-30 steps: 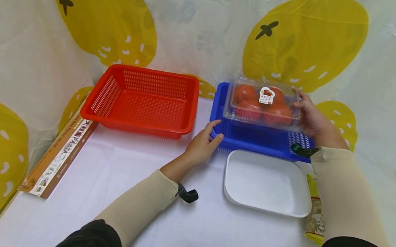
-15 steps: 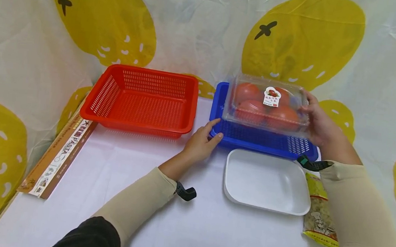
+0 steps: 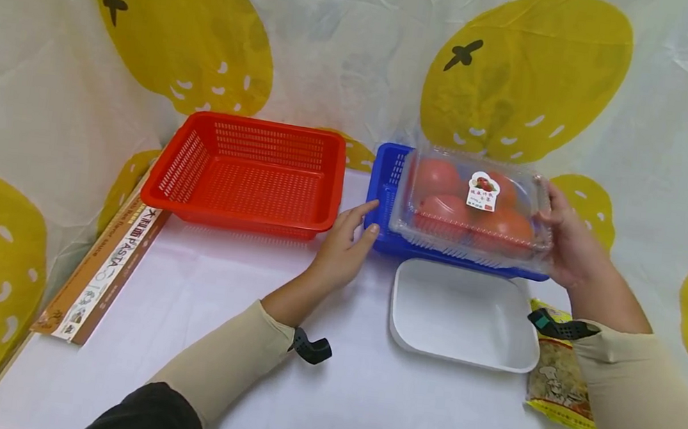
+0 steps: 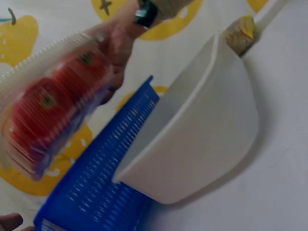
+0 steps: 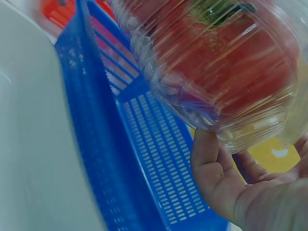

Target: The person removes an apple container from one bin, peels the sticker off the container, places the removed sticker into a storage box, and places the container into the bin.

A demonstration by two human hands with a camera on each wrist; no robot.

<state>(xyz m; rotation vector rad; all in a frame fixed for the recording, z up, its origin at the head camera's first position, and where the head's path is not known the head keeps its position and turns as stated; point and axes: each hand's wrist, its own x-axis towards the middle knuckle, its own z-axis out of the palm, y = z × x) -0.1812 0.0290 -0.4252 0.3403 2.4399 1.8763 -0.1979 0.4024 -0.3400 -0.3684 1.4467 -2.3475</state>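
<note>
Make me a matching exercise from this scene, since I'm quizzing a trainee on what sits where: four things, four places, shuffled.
Things:
1. red basket
2. tomato box
3. white tray
4. pasta box

Places:
A. in front of the blue basket
B. held in the right hand
C. along the table's left edge
D. left of the blue basket

Pairs: 1-D, 2-B, 3-A, 4-C

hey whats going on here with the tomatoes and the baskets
A person's right hand grips a clear plastic clamshell of tomatoes by its right end, holding it in the air above the blue basket. The left hand rests with its fingers against the basket's near left corner. An empty white tray sits in front of the basket, a red basket to its left, and a pasta box lies at the table's left edge.
</note>
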